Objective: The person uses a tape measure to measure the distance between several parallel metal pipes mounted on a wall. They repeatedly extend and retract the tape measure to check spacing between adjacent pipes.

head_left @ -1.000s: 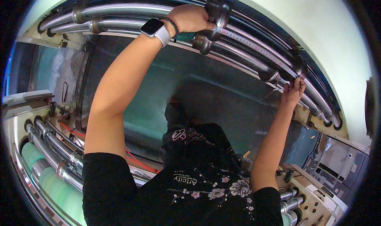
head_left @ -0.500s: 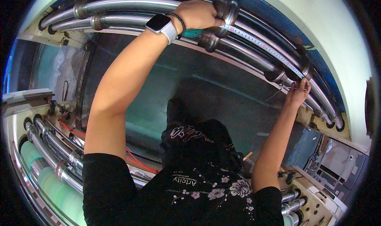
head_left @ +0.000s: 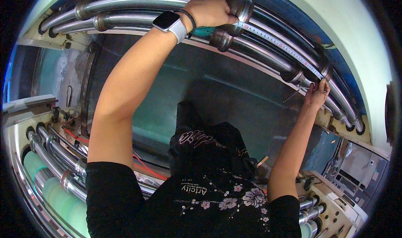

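A white tape measure blade [head_left: 279, 44] is stretched along a shiny metal shaft, between two dark collars. My left hand [head_left: 209, 13], below a wrist with a watch and a dark band, is closed on the tape measure beside the left collar [head_left: 239, 8]. Part of a green case [head_left: 204, 31] shows under that hand; the rest is hidden. At the right collar [head_left: 324, 66], my right hand [head_left: 317, 97] pinches the far end of the blade. A thin metal rod [head_left: 292, 95] sticks out leftward from the right hand; its kind cannot be made out.
A second shaft with collars [head_left: 221, 41] runs parallel, nearer to me. Pale machine frame walls [head_left: 356, 33] curve around the right. Rollers with a green surface [head_left: 63, 196] stand at lower left, by a red cable [head_left: 146, 169]. A dark floor panel [head_left: 167, 83] lies below my arms.
The whole view has shifted slightly. Both hands stay at their collars with the blade stretched between them; the right fingers have moved a little at the blade's end.
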